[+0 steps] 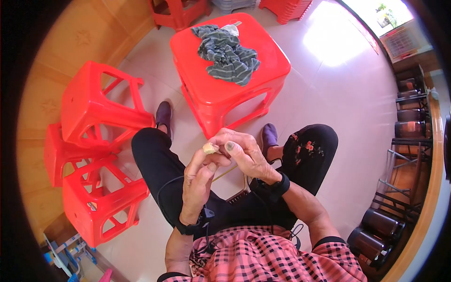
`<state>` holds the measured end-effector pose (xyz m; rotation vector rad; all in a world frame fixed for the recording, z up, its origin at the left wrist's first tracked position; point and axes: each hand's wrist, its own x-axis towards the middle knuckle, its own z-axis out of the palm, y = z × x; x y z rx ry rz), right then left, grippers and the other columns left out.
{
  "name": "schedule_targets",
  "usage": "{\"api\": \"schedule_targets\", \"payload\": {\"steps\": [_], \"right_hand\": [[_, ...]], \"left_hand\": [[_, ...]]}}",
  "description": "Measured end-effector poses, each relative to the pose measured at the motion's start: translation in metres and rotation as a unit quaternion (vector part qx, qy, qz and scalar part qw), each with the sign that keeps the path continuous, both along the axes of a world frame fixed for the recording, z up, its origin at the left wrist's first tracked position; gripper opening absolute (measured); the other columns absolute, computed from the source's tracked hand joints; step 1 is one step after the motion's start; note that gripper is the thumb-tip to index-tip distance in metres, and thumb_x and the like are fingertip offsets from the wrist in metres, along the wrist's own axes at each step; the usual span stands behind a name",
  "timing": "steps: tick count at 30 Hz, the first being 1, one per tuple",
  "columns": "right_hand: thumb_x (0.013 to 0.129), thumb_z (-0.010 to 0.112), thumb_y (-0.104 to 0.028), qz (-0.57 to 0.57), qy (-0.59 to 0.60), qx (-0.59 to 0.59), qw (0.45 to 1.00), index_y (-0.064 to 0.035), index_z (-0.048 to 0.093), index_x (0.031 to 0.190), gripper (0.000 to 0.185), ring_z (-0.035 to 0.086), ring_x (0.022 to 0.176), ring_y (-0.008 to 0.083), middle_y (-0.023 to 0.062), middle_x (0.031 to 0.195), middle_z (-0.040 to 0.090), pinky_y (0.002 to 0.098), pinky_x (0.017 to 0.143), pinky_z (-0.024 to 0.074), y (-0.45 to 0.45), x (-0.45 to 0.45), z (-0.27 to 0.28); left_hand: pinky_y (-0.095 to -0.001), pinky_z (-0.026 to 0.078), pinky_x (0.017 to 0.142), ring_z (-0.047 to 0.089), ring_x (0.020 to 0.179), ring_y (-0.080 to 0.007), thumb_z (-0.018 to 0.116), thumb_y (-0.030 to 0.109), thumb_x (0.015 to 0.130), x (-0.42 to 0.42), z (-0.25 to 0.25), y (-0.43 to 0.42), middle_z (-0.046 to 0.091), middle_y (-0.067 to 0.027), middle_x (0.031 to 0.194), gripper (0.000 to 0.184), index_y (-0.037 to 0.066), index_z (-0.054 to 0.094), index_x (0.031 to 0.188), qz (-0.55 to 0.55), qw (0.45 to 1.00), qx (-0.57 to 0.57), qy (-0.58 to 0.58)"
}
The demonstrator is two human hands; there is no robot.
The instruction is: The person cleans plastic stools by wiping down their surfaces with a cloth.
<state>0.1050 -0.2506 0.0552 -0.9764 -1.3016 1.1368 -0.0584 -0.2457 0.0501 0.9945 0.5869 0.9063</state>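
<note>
Fingers curled, our left hand (196, 181) and right hand (250, 154) meet, a yellowish wrap (209, 148) at the left fingertips; we cannot tell their grip.

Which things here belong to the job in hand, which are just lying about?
Job, likely:
left hand
right hand
small pale-yellow piece at left fingertips
thin yellow strand

Lying about, apparently:
crumpled grey striped cloth
square red plastic stool beneath it
other red stools at left

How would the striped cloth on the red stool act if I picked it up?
The cloth would probably hang floppy, since it lies crumpled in soft folds. Its small, tight creases suggest thin fabric, so likely light. Being loosely bunched on the stool, it may unfold as it lifts.
</note>
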Motion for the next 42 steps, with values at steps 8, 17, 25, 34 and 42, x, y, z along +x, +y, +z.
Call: {"api": "schedule_targets", "payload": {"steps": [8, 17, 25, 34, 42], "right_hand": [[0.096, 0.048, -0.017, -0.033, -0.006, -0.025, 0.999, 0.0028, 0.063, 0.1, 0.025, 0.052, 0.075, 0.0115, 0.0061, 0.085, 0.057, 0.0268, 0.067, 0.043, 0.002, -0.003, -0.013], [0.086, 0.066, -0.015, -0.062, -0.005, -0.086, 0.994, 0.0004, 0.059, 0.084, 0.017, 0.047, 0.061, 0.0061, 0.0009, 0.071, 0.051, 0.0235, 0.054, 0.0393, 0.001, -0.005, -0.014], [0.086, 0.067, -0.016, -0.082, -0.035, -0.065, 0.994, 0.0005, 0.058, 0.08, 0.019, 0.045, 0.06, 0.0078, 0.0023, 0.068, 0.05, 0.0263, 0.052, 0.0377, 0.001, -0.005, -0.015], [0.087, 0.064, -0.01, -0.117, -0.007, -0.081, 0.99, 0.0012, 0.061, 0.084, 0.012, 0.05, 0.062, 0.004, -0.0004, 0.073, 0.054, 0.021, 0.055, 0.0418, 0.0, -0.004, -0.009], [0.089, 0.063, -0.01, -0.055, 0.094, -0.154, 0.982, -0.0007, 0.061, 0.085, 0.011, 0.043, 0.053, 0.001, -0.0033, 0.064, 0.052, 0.0197, 0.046, 0.0337, -0.002, -0.009, -0.012]], "left_hand": [[-0.0393, 0.041, 0.096, 0.06, 0.099, -0.0272, 0.047, 0.023, 0.093, 0.0, -0.002, 0.002, 0.063, -0.0194, 0.097, 0.054, 0.005, 0.033, 0.141, -0.073, 0.964, -0.165, -0.195], [-0.0374, 0.042, 0.094, 0.06, 0.09, -0.0246, 0.046, 0.022, 0.09, 0.006, 0.001, 0.001, 0.061, -0.0168, 0.089, 0.063, 0.003, 0.023, 0.145, -0.089, 0.959, -0.166, -0.213], [-0.0344, 0.042, 0.095, 0.061, 0.091, -0.0223, 0.046, 0.022, 0.087, 0.009, 0.013, -0.001, 0.061, -0.0163, 0.088, 0.067, -0.001, 0.021, 0.144, -0.093, 0.981, -0.14, -0.096], [-0.0371, 0.043, 0.095, 0.062, 0.089, -0.0235, 0.044, 0.022, 0.091, 0.005, 0.004, 0.004, 0.061, -0.0169, 0.086, 0.061, 0.0, 0.021, 0.144, -0.053, 0.972, -0.146, -0.174], [-0.0329, 0.047, 0.09, 0.062, 0.09, -0.0195, 0.046, 0.013, 0.087, 0.009, 0.007, 0.001, 0.059, -0.0145, 0.095, 0.062, -0.001, 0.023, 0.143, -0.044, 0.996, -0.077, -0.02]]}}
